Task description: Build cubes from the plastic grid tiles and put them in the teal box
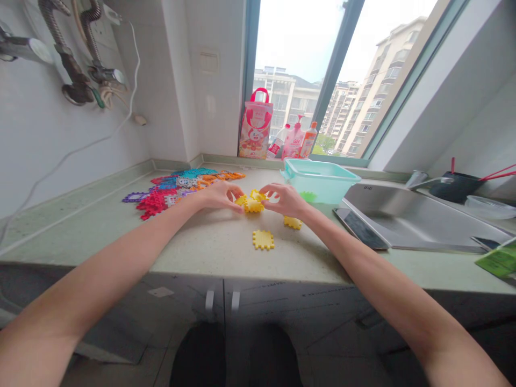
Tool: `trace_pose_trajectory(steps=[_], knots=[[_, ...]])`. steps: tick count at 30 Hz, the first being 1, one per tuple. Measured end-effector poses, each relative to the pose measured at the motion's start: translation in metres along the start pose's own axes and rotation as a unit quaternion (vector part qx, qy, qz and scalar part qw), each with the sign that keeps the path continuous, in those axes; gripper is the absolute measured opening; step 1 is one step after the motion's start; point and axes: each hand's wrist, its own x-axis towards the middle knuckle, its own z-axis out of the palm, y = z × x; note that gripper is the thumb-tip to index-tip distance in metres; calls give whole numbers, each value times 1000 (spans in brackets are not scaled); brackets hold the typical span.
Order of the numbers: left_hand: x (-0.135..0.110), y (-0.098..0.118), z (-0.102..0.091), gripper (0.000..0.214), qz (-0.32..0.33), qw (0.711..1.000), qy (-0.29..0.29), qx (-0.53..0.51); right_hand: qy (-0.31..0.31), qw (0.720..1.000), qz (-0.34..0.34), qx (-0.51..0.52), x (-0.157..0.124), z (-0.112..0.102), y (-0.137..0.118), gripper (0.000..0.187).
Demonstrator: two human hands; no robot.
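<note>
My left hand (223, 195) and my right hand (285, 199) meet over the counter around a small cluster of yellow interlocking tiles (253, 205). The tiles are square with notched edges, and some stand tilted against each other. Thumb and fingers of my left hand pinch a yellow tile at the cluster's left side. On the right side, the curled fingers of my right hand grip another yellow tile (258, 195). A loose yellow tile (263, 240) lies flat nearer the counter's front edge. One more yellow tile (292, 222) lies partly hidden beneath my right wrist.
A heap of red, blue, orange, purple and white interlocking tiles (163, 200) lies at the left. Behind my right hand stands a mint-green plastic tub (334, 185). A phone (360, 228) rests by the steel sink (403, 215). Bottles (293, 141) and a pink bag (255, 131) line the windowsill.
</note>
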Motion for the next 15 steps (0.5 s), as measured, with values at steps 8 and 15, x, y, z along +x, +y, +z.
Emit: trace_pose_trajectory(steps=[8,15], knots=[[-1,6,-1,66,9,980,196,-39,-46,999,-25,9,2,-12,0,23],[6,32,31,58,78,975,208,5,-182,973,131,-60,-18,-73,9,31]])
